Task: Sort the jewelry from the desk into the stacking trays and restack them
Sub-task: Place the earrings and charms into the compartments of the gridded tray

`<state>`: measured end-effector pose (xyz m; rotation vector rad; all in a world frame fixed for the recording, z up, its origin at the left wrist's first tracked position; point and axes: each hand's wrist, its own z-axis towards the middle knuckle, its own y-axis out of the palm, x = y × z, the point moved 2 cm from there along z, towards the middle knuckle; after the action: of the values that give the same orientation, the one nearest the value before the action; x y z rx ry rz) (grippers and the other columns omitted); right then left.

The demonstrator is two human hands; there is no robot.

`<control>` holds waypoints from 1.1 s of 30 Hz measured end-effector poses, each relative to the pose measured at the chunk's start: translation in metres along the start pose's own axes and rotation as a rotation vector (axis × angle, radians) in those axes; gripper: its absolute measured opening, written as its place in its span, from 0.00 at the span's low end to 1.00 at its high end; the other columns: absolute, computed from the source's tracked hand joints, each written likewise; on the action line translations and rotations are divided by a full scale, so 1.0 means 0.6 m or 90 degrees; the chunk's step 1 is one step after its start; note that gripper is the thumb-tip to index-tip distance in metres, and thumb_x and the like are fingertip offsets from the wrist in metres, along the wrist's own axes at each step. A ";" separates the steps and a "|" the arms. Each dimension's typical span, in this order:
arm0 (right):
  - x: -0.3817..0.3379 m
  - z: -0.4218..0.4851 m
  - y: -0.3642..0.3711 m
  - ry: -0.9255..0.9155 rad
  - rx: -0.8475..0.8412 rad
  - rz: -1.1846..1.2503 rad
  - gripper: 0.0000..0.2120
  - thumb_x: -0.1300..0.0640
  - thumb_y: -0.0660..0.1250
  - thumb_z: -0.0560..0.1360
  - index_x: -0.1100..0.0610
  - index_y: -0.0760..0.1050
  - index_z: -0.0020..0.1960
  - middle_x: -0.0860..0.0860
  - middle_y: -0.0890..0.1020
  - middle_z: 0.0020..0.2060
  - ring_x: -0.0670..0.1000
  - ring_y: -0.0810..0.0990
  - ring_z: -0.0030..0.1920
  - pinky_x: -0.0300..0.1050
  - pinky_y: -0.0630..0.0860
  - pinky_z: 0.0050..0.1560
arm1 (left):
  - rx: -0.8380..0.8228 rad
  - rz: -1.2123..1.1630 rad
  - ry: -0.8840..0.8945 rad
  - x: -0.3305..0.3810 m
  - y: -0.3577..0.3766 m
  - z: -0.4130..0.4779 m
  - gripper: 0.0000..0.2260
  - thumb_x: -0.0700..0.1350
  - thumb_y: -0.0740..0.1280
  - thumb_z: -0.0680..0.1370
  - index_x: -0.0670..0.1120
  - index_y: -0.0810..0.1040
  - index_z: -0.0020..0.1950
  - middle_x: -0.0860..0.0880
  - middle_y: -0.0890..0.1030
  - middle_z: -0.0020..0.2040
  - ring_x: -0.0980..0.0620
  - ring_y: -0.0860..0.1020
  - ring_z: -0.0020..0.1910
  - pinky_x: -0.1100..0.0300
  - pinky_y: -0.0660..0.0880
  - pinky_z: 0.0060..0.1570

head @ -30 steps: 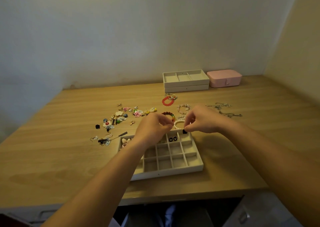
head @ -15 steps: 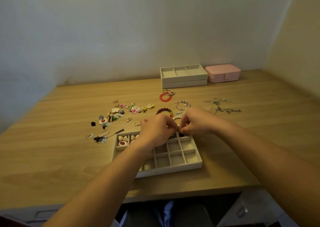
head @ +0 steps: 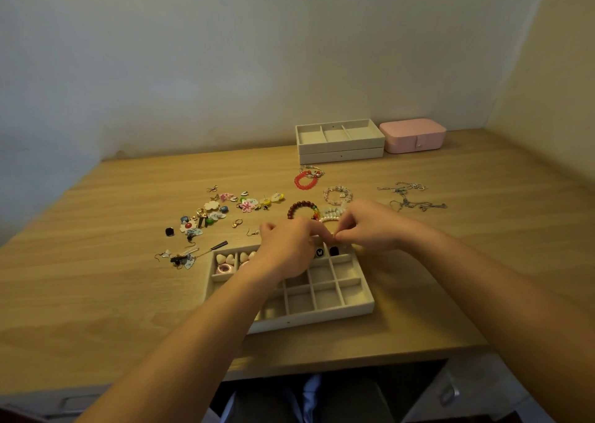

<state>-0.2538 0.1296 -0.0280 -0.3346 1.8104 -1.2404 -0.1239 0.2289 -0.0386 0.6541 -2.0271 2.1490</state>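
both hands meet over the far rim of the grid tray (head: 322, 306), which lies on the desk (head: 96, 287). the left hand (head: 289, 248) and right hand (head: 367, 226) have their fingers curled, and the tips come together above the tray's far right cells. whether they pinch anything there i cannot tell; it is too small. in the tray's far left cells lie pale hearts (head: 225, 258) and a pink ring (head: 223, 268). in its far right cells lie a round black stud (head: 319, 252) and a black square (head: 334, 250). just beyond the tray lie a brown bracelet (head: 301, 208) and a pearl bracelet (head: 331, 214), with a red bracelet (head: 304, 181) farther off. loose earrings (head: 212, 213) are scattered beyond the tray to its left, and chains (head: 409, 197) beyond it to its right. well beyond the tray stand two stacked trays (head: 341, 142) with a pink box (head: 412, 135) beside them.
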 end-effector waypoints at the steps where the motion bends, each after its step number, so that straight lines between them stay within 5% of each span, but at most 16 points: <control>1: 0.001 0.000 0.001 0.004 -0.005 0.009 0.08 0.55 0.69 0.78 0.52 0.88 0.47 0.47 0.84 0.34 0.43 0.76 0.32 0.39 0.75 0.35 | 0.001 0.007 0.001 0.001 0.001 -0.001 0.17 0.42 0.59 0.84 0.64 0.81 0.53 0.56 0.82 0.59 0.51 0.74 0.63 0.47 0.59 0.61; 14: -0.048 0.023 -0.004 -0.005 0.089 0.096 0.08 0.56 0.70 0.77 0.50 0.87 0.43 0.44 0.84 0.36 0.45 0.80 0.41 0.44 0.75 0.40 | 0.082 -0.100 -0.015 -0.024 -0.027 -0.006 0.12 0.45 0.63 0.80 0.62 0.81 0.48 0.62 0.82 0.55 0.56 0.76 0.58 0.48 0.60 0.60; 20: -0.141 0.080 0.031 -0.048 0.089 0.150 0.09 0.58 0.65 0.80 0.52 0.84 0.54 0.44 0.82 0.42 0.45 0.78 0.44 0.45 0.77 0.49 | 0.175 -0.199 -0.089 -0.122 -0.077 -0.030 0.12 0.45 0.66 0.76 0.62 0.79 0.40 0.61 0.84 0.46 0.57 0.81 0.50 0.46 0.74 0.60; 25: -0.211 0.136 0.070 -0.061 0.032 0.182 0.15 0.63 0.63 0.81 0.52 0.79 0.64 0.51 0.80 0.60 0.51 0.78 0.58 0.44 0.76 0.53 | 0.254 -0.217 -0.184 -0.236 -0.112 -0.050 0.10 0.41 0.68 0.76 0.57 0.82 0.43 0.54 0.83 0.46 0.51 0.82 0.47 0.57 0.76 0.48; 33: -0.272 0.209 0.113 -0.058 -0.008 0.186 0.15 0.63 0.61 0.81 0.55 0.79 0.64 0.54 0.80 0.62 0.54 0.79 0.60 0.46 0.75 0.57 | 0.255 -0.102 -0.298 -0.372 -0.135 -0.041 0.12 0.39 0.68 0.76 0.55 0.82 0.53 0.52 0.80 0.52 0.51 0.79 0.51 0.55 0.77 0.54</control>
<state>-0.0458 0.1890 -0.0147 -0.1245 1.7186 -0.9939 0.1016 0.3068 -0.0497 1.4367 -1.6368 2.4972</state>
